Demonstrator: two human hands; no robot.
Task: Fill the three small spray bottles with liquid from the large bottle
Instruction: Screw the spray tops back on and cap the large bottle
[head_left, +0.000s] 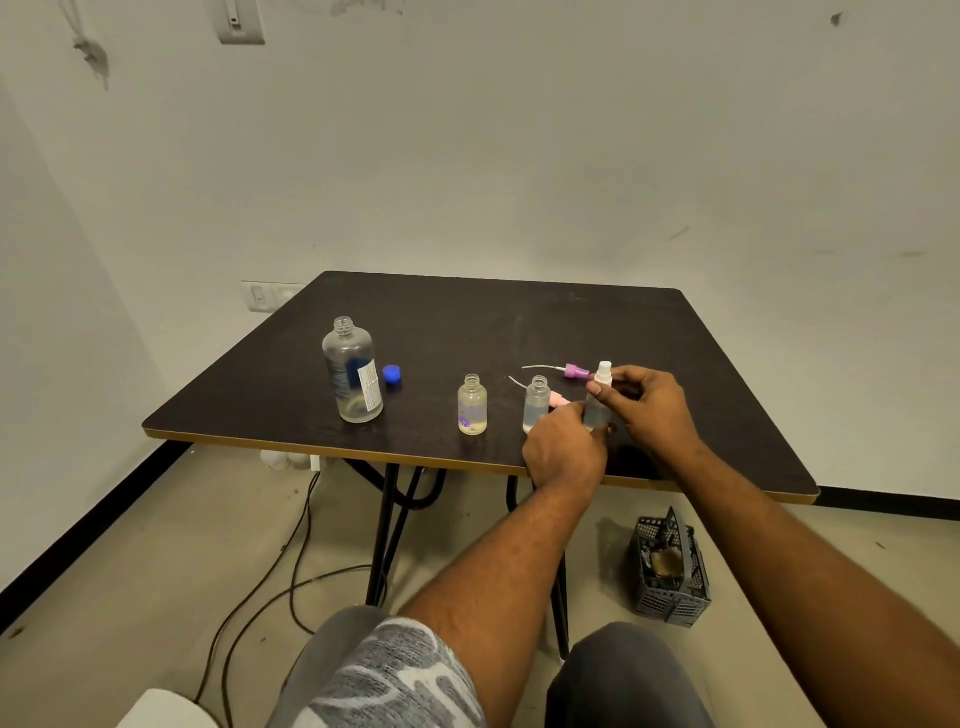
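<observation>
The large clear bottle (354, 371) stands uncapped at the table's left, a little liquid at its bottom, its blue cap (392, 374) beside it. Two small bottles stand open: one with a purple mark (472, 406) and a clear one (536, 404). My left hand (563, 451) grips the base of a third small bottle (597, 410). My right hand (649, 402) pinches its white spray top (604, 371). A purple spray head (575, 371) with its tube and a pink one (558, 399) lie behind the bottles.
The dark square table (519, 322) stands against a white wall. On the floor are a grey plastic basket (670, 571) at the right and several cables (291, 566) at the left. My knees show at the bottom.
</observation>
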